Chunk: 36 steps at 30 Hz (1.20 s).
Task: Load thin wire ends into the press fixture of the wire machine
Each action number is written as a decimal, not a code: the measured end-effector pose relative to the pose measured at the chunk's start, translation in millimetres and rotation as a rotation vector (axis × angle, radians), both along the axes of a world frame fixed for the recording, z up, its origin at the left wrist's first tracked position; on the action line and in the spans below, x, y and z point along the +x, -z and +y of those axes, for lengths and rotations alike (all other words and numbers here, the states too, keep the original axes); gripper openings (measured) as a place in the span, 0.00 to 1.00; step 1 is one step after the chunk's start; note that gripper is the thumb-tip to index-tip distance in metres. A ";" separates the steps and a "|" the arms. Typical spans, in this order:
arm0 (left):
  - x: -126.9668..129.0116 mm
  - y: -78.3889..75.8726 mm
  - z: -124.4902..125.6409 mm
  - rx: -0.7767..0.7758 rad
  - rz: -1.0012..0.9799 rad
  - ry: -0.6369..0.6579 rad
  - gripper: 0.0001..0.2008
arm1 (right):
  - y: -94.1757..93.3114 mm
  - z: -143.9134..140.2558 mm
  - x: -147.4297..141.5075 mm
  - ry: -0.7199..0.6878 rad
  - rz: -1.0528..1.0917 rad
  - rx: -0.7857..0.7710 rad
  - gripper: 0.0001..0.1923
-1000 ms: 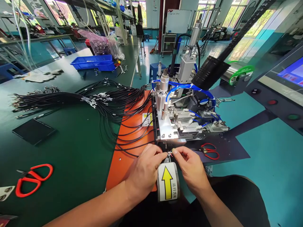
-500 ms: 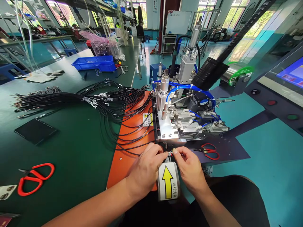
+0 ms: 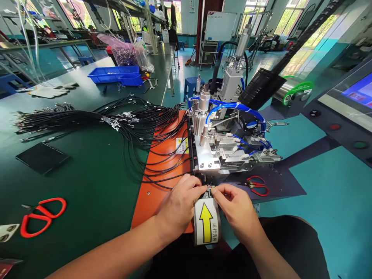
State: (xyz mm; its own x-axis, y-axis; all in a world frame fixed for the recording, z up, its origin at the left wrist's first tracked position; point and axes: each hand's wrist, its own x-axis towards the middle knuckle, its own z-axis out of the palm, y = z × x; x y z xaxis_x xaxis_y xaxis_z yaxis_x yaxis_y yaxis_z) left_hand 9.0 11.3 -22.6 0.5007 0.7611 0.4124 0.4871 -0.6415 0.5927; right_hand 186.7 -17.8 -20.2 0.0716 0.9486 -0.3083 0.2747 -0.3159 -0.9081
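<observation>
Fingertips of both hands meet at one small spot just below the front edge of the machine. The left hand (image 3: 178,205) is closed in a pinch on the wire end (image 3: 209,187), thumb and forefinger pressed together, with the black cable running off to its nine o'clock across the orange plate (image 3: 154,193). The right hand (image 3: 236,211) is pinched shut on the same wire end from the three o'clock side, so the tiny coloured strands sit between the two sets of fingertips, right above the yellow arrow label (image 3: 206,226) and touching or nearly touching the slot of the machine (image 3: 216,153); which of the two cannot be told.

Judging from this, the step in hand is feeding the stripped tip into the machine at twelve o'clock. Doing it well likely means keeping the strands straight and together, holding close to the tip so it does not buckle, lining it up with the arrow, and keeping fingertips clear of the moving block.

Farther out, at ten o'clock, the cable bundle (image 3: 95,120) fans over the green worktop (image 3: 87,193). Small red scissors (image 3: 255,185) lie at two o'clock of the right hand, larger red scissors (image 3: 40,217) at nine o'clock, well apart. A blue tray (image 3: 116,75) sits far off at eleven o'clock.
</observation>
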 end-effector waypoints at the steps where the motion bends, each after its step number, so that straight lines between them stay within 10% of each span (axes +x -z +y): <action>1: 0.0 0.4 0.2 0.000 0.000 0.001 0.08 | -1.1 0.8 -0.7 0.007 -0.049 0.008 0.20; 36: 2.4 1.6 -0.1 0.042 -0.013 -0.024 0.08 | 4.3 13.1 7.4 -0.073 -0.258 0.358 0.12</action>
